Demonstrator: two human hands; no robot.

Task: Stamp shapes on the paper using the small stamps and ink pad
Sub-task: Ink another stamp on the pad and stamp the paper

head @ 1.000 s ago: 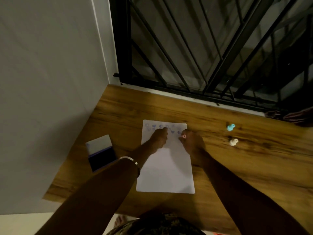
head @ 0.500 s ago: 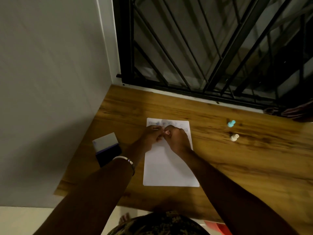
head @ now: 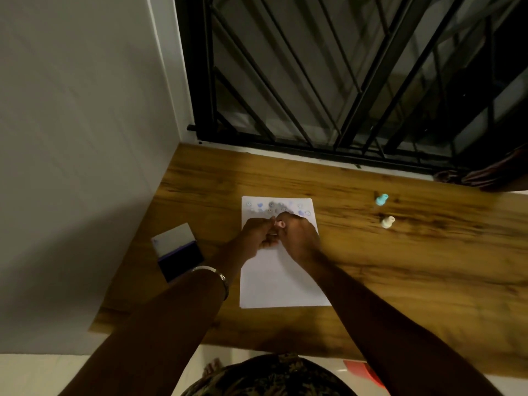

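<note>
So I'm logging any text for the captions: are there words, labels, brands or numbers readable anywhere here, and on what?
No readable text anywhere.
Paper: blue stamped marks along its far edge, shapes rather than letters, too blurred to make out.
Ink pad: no legible label on lid or base.
Blue stamp and white stamp: no markings visible.
Bangle: too small to tell whether it is engraved.

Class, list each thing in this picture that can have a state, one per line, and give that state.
ink pad: lid open
paper: flat, stamped along far edge
pink stamp: held between both hands
blue stamp: lying on table
cream stamp: lying on table
left hand: curled
right hand: curled
</note>
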